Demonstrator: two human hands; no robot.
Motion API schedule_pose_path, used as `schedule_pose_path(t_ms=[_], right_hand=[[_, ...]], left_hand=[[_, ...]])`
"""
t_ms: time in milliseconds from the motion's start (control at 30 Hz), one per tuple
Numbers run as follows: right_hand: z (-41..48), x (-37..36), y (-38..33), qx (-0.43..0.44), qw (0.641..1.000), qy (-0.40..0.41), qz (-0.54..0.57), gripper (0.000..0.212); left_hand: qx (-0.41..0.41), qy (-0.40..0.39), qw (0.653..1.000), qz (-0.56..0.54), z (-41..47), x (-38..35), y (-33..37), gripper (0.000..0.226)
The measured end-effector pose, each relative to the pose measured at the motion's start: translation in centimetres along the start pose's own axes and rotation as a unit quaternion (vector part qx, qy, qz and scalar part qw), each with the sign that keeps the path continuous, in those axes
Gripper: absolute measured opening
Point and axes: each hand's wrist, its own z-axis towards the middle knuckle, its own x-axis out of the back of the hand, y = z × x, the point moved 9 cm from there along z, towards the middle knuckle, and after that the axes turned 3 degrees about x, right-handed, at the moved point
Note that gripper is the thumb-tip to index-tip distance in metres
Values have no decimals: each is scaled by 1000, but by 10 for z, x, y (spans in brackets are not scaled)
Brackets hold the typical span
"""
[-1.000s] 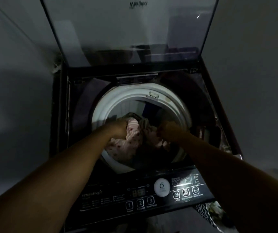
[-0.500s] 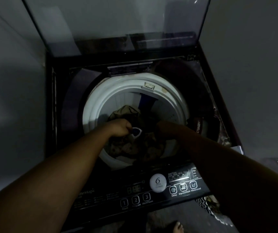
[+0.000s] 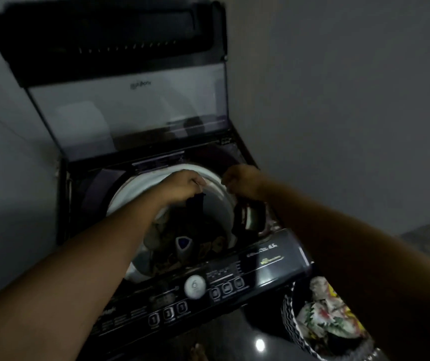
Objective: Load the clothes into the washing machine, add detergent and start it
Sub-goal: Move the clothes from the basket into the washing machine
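One black top-loading washing machine (image 3: pixel 273 259) stands in a dim corner between grey walls (image 3: pixel 339 87), and we see its glass lid (image 3: pixel 130 113) swung fully up against the wall behind. The drum (image 3: pixel 135 188) shows a broad white rim, and inside it lies a loose heap of clothes (image 3: pixel 162 238), mostly olive and brown, with a small blue-and-white shield-shaped patch showing near the middle. Along the front edge runs the control panel (image 3: pixel 234 280), slanted in our view, with a round white dial (image 3: pixel 195 287) and rows of small buttons whose labels are too blurred to read. At the machine's right front corner, on the glossy floor (image 3: pixel 224 342), sits a laundry basket (image 3: pixel 290 324) with a black-and-white woven rim, holding floral fabrics (image 3: pixel 320 316) in white, red and yellow.

Both our arms stretch forward over the panel to the far side of the drum opening. Our left hand (image 3: pixel 182 186) hovers above the white rim, knuckles up, fingers pinching the top of a dark garment (image 3: pixel 195 204) that hangs straight down into the drum, above the heap. Our right hand (image 3: pixel 242 183) is just beside it, over the rim's right side, fingers curled in toward the palm; we cannot tell whether it grips anything, since the dark shapes beneath it are hard to separate.
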Motion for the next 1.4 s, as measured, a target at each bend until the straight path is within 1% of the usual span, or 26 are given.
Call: schedule_pose_path(t_ms=[67, 167, 267, 367, 433, 567, 700, 867, 967, 1100, 1167, 1267, 1333, 1400], right_hand=[[-23, 35, 16, -5, 999, 44, 30, 21], [-58, 79, 62, -45, 993, 92, 55, 17], [-102, 110, 122, -72, 987, 121, 73, 26], [-146, 120, 189, -110, 980, 132, 101, 25], [-175, 118, 238, -135, 973, 141, 126, 23], [-224, 96, 327, -176, 960, 148, 160, 20], [-257, 52, 412, -223, 949, 129, 180, 20], [-283, -22, 504, -277, 927, 110, 228, 17], [-291, -76, 546, -292, 918, 88, 252, 15], [-298, -153, 592, -310, 911, 51, 268, 15], [-298, -183, 606, -316, 907, 37, 275, 22], [-293, -216, 625, -331, 906, 28, 263, 41], [-288, -229, 633, -336, 905, 35, 259, 54], [-279, -239, 642, -327, 910, 52, 249, 67]], left_hand=[[-31, 13, 999, 0, 3, -4, 48, 23], [-73, 16, 997, -9, 10, -29, 119, 17], [-106, 0, 994, -6, 16, -79, 183, 20], [-122, -15, 992, 3, 15, -138, 231, 23], [-124, -41, 991, 15, 17, -187, 257, 24], [-120, -91, 988, 33, 28, -286, 282, 21], [-90, -128, 987, 35, 44, -379, 272, 17], [-38, -178, 982, 47, 66, -483, 225, 13], [-5, -196, 979, 56, 76, -530, 193, 17], [32, -227, 971, 73, 88, -589, 143, 13], [58, -240, 965, 86, 93, -612, 117, 18], [67, -253, 958, 121, 99, -644, 92, 45], [76, -254, 955, 131, 103, -658, 81, 60], [97, -254, 953, 130, 110, -674, 66, 67]])
